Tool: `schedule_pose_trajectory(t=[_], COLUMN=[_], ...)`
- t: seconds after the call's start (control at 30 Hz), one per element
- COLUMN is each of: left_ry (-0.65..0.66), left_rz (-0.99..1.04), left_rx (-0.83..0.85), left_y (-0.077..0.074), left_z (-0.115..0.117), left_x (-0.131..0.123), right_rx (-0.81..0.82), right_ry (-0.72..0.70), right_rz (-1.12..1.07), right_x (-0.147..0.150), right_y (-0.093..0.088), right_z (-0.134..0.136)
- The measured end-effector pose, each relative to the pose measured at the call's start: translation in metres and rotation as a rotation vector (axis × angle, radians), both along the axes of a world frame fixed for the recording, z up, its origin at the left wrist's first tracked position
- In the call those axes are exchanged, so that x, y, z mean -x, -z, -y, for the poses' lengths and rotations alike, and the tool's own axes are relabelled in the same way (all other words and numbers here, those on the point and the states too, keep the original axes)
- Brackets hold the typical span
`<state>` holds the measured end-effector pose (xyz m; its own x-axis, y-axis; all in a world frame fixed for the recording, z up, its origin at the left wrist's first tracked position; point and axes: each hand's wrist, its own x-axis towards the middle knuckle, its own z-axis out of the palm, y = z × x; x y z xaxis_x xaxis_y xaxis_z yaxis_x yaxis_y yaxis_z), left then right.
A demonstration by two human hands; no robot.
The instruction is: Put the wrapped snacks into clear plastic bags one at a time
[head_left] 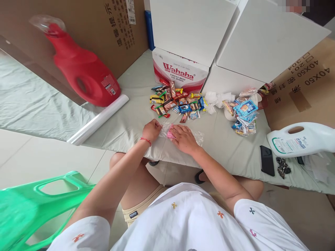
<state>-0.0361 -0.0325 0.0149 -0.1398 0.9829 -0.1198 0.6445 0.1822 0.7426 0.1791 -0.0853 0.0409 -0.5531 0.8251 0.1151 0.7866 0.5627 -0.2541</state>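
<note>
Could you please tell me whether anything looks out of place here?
Nothing looks plainly spilled or damaged. The snack packets lie in a loose jumble before the Wahaha box, at mixed angles, so they look merely untidy.

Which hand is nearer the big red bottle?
Left. The left hand is to the right of the red bottle; the right hand is farther right, partly covering the pink item.

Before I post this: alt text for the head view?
A person's left hand touches clear plastic while the right hand partly covers a pink item, on pale green cloth. Beyond are wrapped snacks before a Wahaha water box, with a red jug at left and a white jug at right.
</note>
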Motion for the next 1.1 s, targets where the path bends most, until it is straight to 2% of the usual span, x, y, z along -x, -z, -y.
schedule_pose_trajectory(t=[0.2, 0.4, 0.53, 0.7, 0.83, 0.97, 1.1], left_ry=[-0.050, 0.034, 0.074, 0.154, 0.289, 0.386, 0.398], left_rz=[0.160, 0.234, 0.183, 0.008, -0.191, -0.299, -0.328], left_rx=[-0.020, -0.069, -0.050, -0.037, -0.081, -0.137, -0.148], left_y=[-0.008, -0.018, -0.016, -0.019, -0.022, -0.016, -0.007], left_z=[-0.001, -0.003, 0.005, 0.026, 0.049, 0.070, 0.078], left_x=[-0.007, -0.046, -0.067, -0.076, -0.083, -0.093, -0.097], right_rx=[0.104, 0.170, 0.248, 0.270, 0.253, 0.177, 0.109], right_ry=[-0.016, -0.007, -0.005, 0.001, 0.046, 0.106, -0.089], right_rz=[-0.010, -0.113, -0.265, -0.356, -0.487, -0.582, -0.441], right_x=[-0.004, -0.004, -0.013, -0.018, -0.018, -0.025, -0.031], right_y=[0.016, 0.022, 0.030, 0.035, 0.030, 0.021, 0.017], right_z=[0.001, -0.003, -0.011, -0.016, -0.015, -0.018, -0.021])
